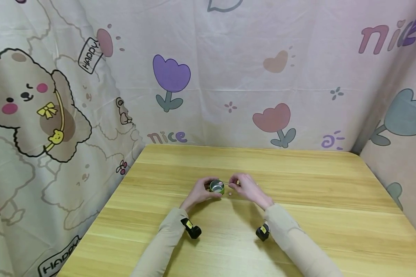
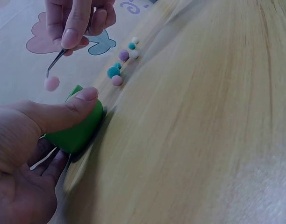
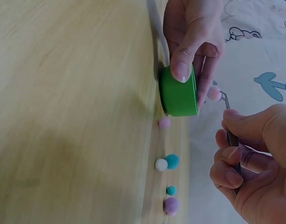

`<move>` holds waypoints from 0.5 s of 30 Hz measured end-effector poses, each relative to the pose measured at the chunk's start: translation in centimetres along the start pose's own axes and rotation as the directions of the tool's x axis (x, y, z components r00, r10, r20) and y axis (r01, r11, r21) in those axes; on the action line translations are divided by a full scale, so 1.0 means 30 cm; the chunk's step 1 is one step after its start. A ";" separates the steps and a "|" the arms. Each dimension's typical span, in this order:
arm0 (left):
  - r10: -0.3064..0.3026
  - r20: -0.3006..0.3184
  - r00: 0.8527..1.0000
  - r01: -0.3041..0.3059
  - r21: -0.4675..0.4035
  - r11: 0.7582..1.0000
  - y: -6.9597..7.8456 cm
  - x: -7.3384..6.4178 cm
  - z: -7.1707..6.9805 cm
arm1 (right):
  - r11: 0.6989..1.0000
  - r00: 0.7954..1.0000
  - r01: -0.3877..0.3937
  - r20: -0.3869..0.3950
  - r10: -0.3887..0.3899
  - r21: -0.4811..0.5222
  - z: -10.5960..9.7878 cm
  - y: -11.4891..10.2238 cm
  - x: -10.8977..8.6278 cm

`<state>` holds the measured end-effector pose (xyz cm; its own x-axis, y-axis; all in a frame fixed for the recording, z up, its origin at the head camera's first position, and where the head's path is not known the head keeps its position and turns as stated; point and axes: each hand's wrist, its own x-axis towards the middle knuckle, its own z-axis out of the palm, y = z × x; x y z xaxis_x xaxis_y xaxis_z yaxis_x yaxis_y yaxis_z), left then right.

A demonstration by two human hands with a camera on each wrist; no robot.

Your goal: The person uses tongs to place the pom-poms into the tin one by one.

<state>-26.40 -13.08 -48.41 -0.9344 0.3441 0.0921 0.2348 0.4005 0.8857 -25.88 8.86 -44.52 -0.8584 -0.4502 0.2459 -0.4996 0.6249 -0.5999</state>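
A small green tin (image 3: 179, 95) with a shiny inside stands upright on the table. My left hand (image 1: 202, 191) grips it round the side, thumb on the near face and fingers behind. My right hand (image 1: 246, 186) pinches a pair of metal bent-tip tweezers (image 3: 233, 140). Between the tweezer tips is a pale pink pom-pom (image 2: 52, 83), held higher than the tin's rim. Seen from the head, it overlaps the right part of the tin's opening. A second pink pom-pom (image 3: 164, 122) lies on the table close beside the tin.
Several loose pom-poms lie beyond the tin, among them a teal one (image 2: 113, 72), a purple one (image 2: 123, 55) and a white one (image 2: 134, 54). The wooden table (image 1: 298, 177) ends at a patterned cloth backdrop (image 1: 225, 69). Both wrists carry black cameras.
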 end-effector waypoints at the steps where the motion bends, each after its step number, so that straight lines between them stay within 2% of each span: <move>1: -0.002 0.001 1.000 0.002 -0.001 1.000 0.000 0.001 0.001 | 1.000 1.000 -0.003 0.000 0.003 0.001 0.002 0.002 0.002; 15: -0.016 -0.002 1.000 0.016 0.005 1.000 0.001 0.003 0.003 | 0.999 0.999 -0.033 0.027 0.033 -0.004 0.009 0.005 0.017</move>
<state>-26.45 -12.95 -48.42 -0.9385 0.3359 0.0793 0.2214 0.4098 0.8849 -26.35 8.55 -44.70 -0.8711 -0.4461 0.2055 -0.4713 0.6417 -0.6050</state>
